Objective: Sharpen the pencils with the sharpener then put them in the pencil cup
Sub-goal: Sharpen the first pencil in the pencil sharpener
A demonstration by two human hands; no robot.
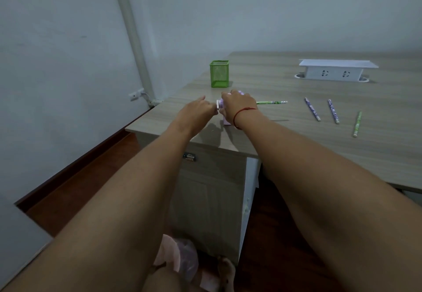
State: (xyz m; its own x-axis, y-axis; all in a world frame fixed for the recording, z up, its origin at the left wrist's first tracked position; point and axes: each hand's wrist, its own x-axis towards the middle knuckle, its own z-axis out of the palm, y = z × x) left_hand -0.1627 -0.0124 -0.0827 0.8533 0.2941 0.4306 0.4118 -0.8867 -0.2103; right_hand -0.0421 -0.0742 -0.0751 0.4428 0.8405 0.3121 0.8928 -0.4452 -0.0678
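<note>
Green mesh pencil cup (219, 73) behind hands; three pencils (333, 111) lie apart, rightward. Right hand (237, 105) clasps pink sharpener (228, 121), green pencil (271, 102) protruding. Left hand (198, 111) pinches its crank (218, 104).

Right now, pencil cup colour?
Bright green mesh pencil cup, clearest in the head view.
</note>
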